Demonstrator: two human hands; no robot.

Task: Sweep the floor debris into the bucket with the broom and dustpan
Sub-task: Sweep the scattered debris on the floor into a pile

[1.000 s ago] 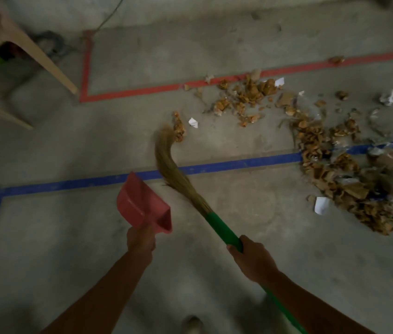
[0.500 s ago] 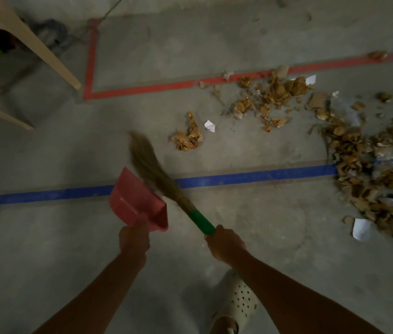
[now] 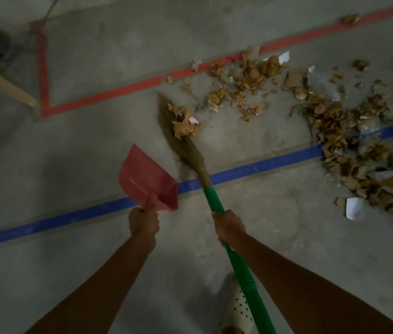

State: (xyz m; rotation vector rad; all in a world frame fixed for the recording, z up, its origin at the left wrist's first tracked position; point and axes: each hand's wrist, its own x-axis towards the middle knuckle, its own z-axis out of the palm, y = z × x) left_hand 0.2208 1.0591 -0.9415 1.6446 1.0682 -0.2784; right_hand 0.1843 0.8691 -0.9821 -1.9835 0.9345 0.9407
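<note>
The dustpan [image 3: 146, 179] in the left hand [image 3: 143, 221] is smooth red plastic with a dull sheen. The broom [image 3: 214, 203] in the right hand [image 3: 229, 227] has a glossy green, plastic-looking handle and dry, straw-like bristles [image 3: 181, 145]. Beyond both hands, the floor [image 3: 94, 145] is rough matt concrete. The debris [image 3: 335, 121] is crumpled brown paper among white paper scraps [image 3: 355, 208].
</note>
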